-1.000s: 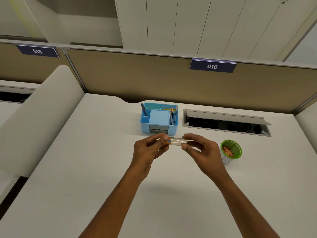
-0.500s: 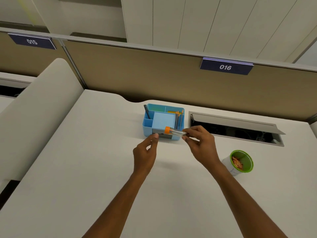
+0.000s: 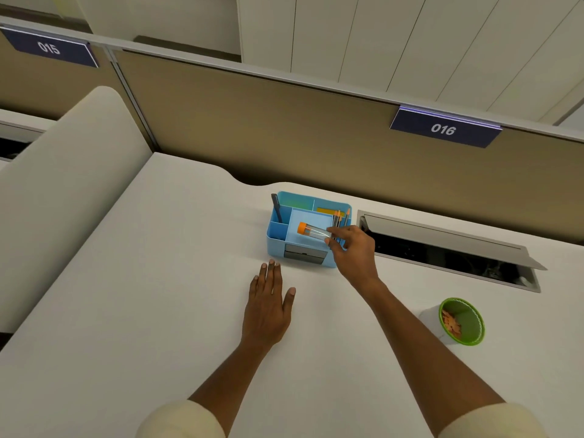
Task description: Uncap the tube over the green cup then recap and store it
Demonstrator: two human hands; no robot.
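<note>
The counter [image 3: 158, 311] carries a blue organizer [image 3: 308, 230] at the back and the green cup [image 3: 462, 321] well apart to the right. The left hand [image 3: 268, 308] lies flat and empty, fingers spread; the right hand [image 3: 352, 248] pinches the clear end of the capped tube [image 3: 311, 231] over the organizer's middle tray. Storing it well calls for lowering it level until it rests, then releasing, clear of the pencils [image 3: 339, 218] beside.

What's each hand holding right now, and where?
Right hand pinches the clear, orange-capped plastic tube by its bottom end; left hand holds nothing.
</note>
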